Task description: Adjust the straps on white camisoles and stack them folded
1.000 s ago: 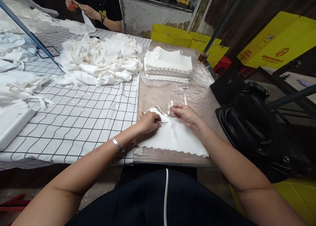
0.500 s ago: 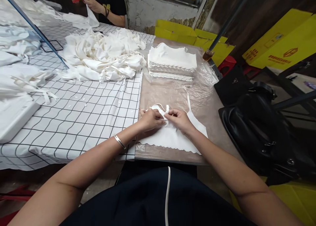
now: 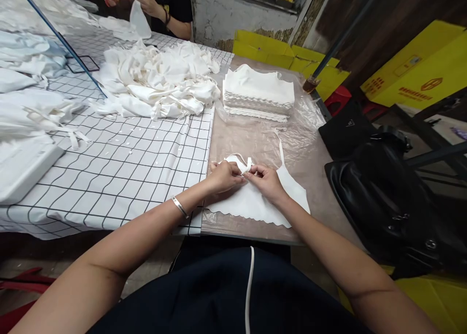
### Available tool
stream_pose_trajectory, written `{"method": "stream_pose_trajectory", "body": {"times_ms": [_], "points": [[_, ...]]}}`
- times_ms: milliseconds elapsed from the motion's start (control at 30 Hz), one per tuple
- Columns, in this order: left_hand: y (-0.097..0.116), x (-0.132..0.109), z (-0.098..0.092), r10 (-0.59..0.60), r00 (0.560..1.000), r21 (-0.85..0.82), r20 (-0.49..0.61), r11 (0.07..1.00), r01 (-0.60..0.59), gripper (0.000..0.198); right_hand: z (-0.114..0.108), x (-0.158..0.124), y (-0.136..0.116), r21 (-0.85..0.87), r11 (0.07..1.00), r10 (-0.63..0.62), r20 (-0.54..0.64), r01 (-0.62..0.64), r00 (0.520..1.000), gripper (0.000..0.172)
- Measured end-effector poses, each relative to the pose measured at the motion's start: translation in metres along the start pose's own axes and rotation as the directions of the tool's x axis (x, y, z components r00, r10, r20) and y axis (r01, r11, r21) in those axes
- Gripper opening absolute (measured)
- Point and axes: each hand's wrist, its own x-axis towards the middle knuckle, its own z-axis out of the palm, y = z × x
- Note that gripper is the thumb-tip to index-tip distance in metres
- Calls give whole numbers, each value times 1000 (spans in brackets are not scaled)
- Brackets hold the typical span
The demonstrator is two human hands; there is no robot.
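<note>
A: Entry, left to right. What lay at the left?

B: A checked cloth (image 3: 120,168) covered the left half of the table, with a loose heap of white pieces (image 3: 156,81) at its far side. Beyond it, another person's hand (image 3: 148,4) held up a white piece.

A: And the hands?

B: The left hand (image 3: 223,176), with a bracelet (image 3: 179,206) on the wrist, had its fingertips pinched on the strap (image 3: 243,164) of the white garment (image 3: 262,205). The right hand (image 3: 265,180) was just beside it, pinching the same strap. The garment lay flat on the plastic sheet (image 3: 295,129) at the near edge, scalloped hem nearest. The second strap (image 3: 280,149) trailed toward the far side.

A: Was the strap knotted or only folded?

B: Could not tell; the fingers covered that spot.

A: Note on technique?

B: Judgement: hold the strap flat and untwisted between the two pinches, and grip close to where it joins the body. Let the panel lie flat so the hem does not shift.

A: And to the right?

B: The folded stack (image 3: 259,90) sat far, and a black bag (image 3: 383,197) lay off the right edge.
</note>
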Motion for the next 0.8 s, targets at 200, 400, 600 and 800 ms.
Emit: {"method": "stream_pose_trajectory", "body": {"times_ms": [200,400,600,800], "points": [[-2,-1,0,-1,1000,-57,0,998,1,23,-9,-2,-4,-131,985,-112,8,112,994,17],[-3,1,6,7,1000,56,-1,998,-7,20,-7,10,-14,210,950,191,197,-232,962,23],[1,-1,-4,8,998,222,57,975,-21,21,0,66,-47,569,631,367,379,-527,849,28],[-6,-9,-58,-36,975,389,218,920,-53,28,-6,114,-55,409,716,420,396,-566,817,22]]}}
